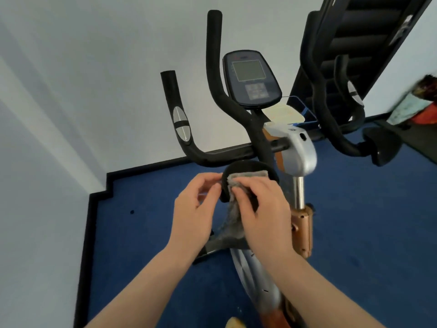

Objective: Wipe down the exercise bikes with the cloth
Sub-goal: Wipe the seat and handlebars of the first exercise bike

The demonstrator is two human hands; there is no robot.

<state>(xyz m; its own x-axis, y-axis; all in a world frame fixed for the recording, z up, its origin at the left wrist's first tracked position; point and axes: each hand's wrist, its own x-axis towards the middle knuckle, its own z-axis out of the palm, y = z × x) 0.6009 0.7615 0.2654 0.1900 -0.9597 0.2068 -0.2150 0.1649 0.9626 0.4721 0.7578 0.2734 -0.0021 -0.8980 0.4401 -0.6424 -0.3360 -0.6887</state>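
An exercise bike (300, 152) stands in front of me, with black foam handlebars (214, 67) and a dark console (251, 79). Below the handlebars a black curved part (246, 165) of the bike has a grey cloth (233, 223) draped over it. My right hand (262, 209) presses the cloth against that black part. My left hand (196, 207) holds the black part's left edge with its fingertips. The cloth's tail hangs down between my hands.
A white wall with a black skirting closes the left and back, over a blue floor (146, 233). A black ribbed bench or panel (354, 43) leans at the back right. Colourful things (416, 102) lie at the right edge. A small blue-rimmed mirror (300, 107) sits behind the bike.
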